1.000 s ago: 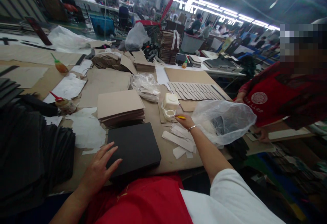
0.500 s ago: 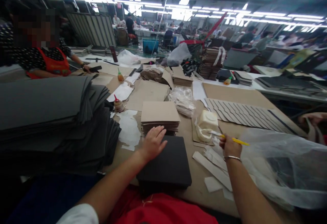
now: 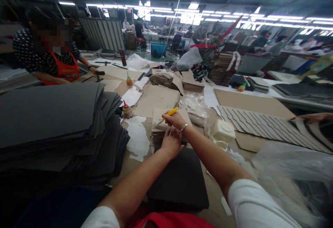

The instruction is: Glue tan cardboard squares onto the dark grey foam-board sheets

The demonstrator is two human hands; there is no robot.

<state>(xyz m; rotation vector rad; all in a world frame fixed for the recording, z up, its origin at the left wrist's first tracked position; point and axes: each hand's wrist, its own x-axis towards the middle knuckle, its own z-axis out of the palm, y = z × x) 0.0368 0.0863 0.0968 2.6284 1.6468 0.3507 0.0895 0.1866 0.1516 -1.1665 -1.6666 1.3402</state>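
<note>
In the head view my right hand point(image 3: 176, 120) is closed around the yellow handle of a paintbrush point(image 3: 170, 112). The pale bristles are over the top sheet of a stack of tan cardboard pieces point(image 3: 159, 136), at its left side; whether they touch is hard to tell. Just below, my left hand point(image 3: 171, 142) lies on the front edge of that stack with fingers stretched forward, holding nothing. Nearer to me sits a pile of black rectangular sheets point(image 3: 179, 183). A cut-open cream plastic container point(image 3: 223, 131) stands to the right, beyond my right forearm.
Large dark grey sheets point(image 3: 52, 117) are piled high at the left. A red-capped glue bottle point(image 3: 127, 111) stands behind white paper point(image 3: 137, 136). Striped strips point(image 3: 255, 124) and clear plastic point(image 3: 283, 165) lie at the right. A co-worker point(image 3: 62, 65) works at far left; another person's hand point(image 3: 316, 117) reaches in at right.
My right hand has carried the paintbrush left from the cream container to the tan stack. My left hand has shifted forward onto the stack's front edge. The view has turned slightly left.
</note>
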